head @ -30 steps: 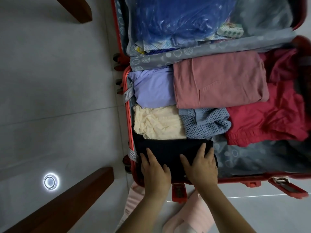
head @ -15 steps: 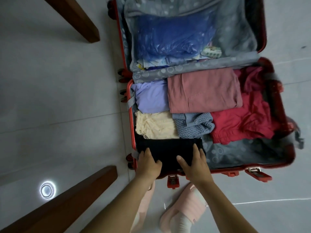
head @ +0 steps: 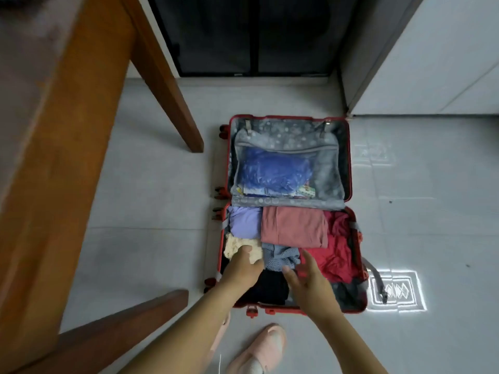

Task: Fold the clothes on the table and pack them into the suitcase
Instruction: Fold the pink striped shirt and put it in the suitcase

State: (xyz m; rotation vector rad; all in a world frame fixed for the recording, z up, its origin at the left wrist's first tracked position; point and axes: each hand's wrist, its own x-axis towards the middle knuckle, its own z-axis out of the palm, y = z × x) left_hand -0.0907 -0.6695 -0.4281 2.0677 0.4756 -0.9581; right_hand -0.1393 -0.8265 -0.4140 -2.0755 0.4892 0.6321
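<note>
over the near half of the open red suitcase [head: 359, 247], on grey floor tiles: both hands. left hand [head: 244, 265] reaches forward, fingertips down on the cream garment [head: 235, 245]; touching for sure, pinching or not, cannot tell. right hand [head: 307, 283] hovers, fingers spread and loose, motion-blurred, holding nothing.

between the two hands and under the left wrist: black garment [head: 270, 288], folded, against the near wall. just ahead of the right hand's fingertips: blue-grey knit [head: 280, 256], beside the cream one. to the right of the right hand: red garment [head: 336, 259], rumpled. beyond the left hand: lavender garment [head: 244, 221]. beyond the right hand: pink folded garment [head: 294, 226].

far past both hands, the lid half holds a blue plastic bag [head: 272, 171] behind a grey divider. well left of the left hand: wooden table leg [head: 172, 85]. below the right forearm: pink slipper [head: 263, 344] on a foot.
</note>
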